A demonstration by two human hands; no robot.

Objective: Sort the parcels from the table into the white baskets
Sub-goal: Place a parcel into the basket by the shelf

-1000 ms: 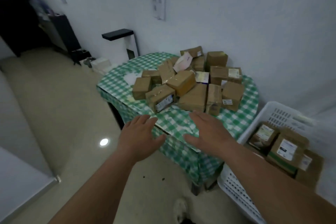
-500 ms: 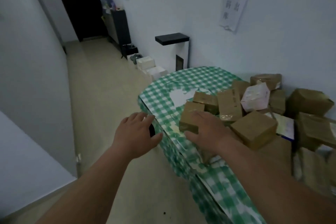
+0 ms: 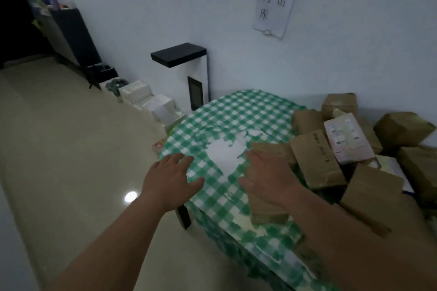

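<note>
Left hand [image 3: 169,178] splayed flat; right hand [image 3: 267,178] spread, apparently touching boxy cardboard parcel [image 3: 264,210].

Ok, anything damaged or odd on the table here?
Yes: the green checked cloth is torn, with a ragged white patch showing between the hands. The parcels lie in a jumbled, tilted heap.

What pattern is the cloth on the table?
Green and white checks on the tablecloth, with a torn white patch; the head view shows it.
</note>
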